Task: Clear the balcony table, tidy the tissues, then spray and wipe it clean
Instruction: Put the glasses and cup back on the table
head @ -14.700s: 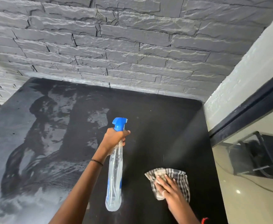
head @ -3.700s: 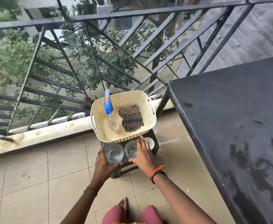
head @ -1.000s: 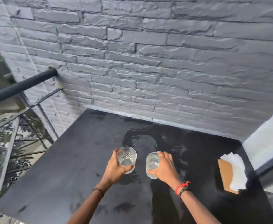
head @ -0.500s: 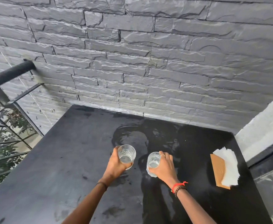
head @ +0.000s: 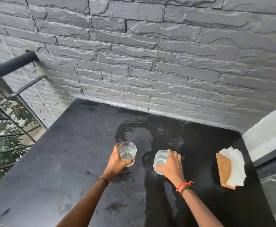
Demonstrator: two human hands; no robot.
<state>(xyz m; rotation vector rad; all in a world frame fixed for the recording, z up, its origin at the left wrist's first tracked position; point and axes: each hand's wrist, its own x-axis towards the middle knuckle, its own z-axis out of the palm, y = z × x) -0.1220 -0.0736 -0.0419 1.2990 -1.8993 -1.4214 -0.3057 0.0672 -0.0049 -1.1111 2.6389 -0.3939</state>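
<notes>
The black balcony table fills the lower view, damp and streaked near its middle. My left hand grips a clear patterned glass from its left side, just above the tabletop. My right hand grips a second clear glass from its right side, tilted slightly, also low over the table. A stack of white tissues sits in a tan wooden holder near the table's right edge, apart from both hands.
A grey stone-brick wall runs along the table's far edge. A black metal railing with foliage behind it borders the left side. A white wall corner and a dark door frame stand at the right.
Both hands with their glasses have stayed over the table's middle, sinking a little toward the surface. The camera has tilted slightly; the tissue holder has not moved.
</notes>
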